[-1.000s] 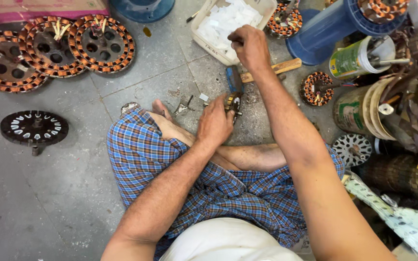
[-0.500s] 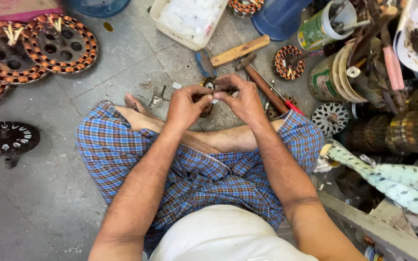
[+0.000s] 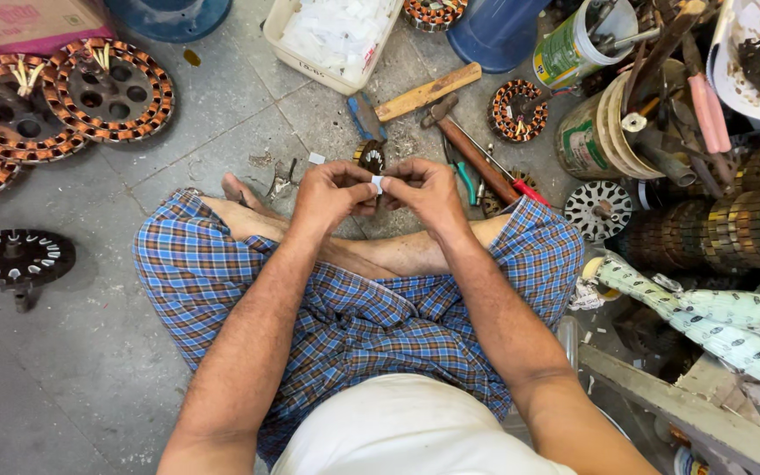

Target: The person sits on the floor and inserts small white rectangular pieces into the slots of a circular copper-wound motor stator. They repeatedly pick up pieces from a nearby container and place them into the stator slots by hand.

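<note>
Left hand [image 3: 332, 195]: fingertips pinching one end of the small white slip [image 3: 378, 184].
Right hand [image 3: 428, 189]: pinching the other end.
Advice: keep the slip taut above the small wound stator [image 3: 369, 158].

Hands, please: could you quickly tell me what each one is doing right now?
Left hand: pinched shut on the white slip.
Right hand: pinched shut on the same slip.

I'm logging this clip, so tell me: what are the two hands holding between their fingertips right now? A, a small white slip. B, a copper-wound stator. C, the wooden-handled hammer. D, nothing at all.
A: the left hand and right hand meet above the knees and pinch a small white slip between their fingertips, while the hammer lies untouched on the floor.
</note>
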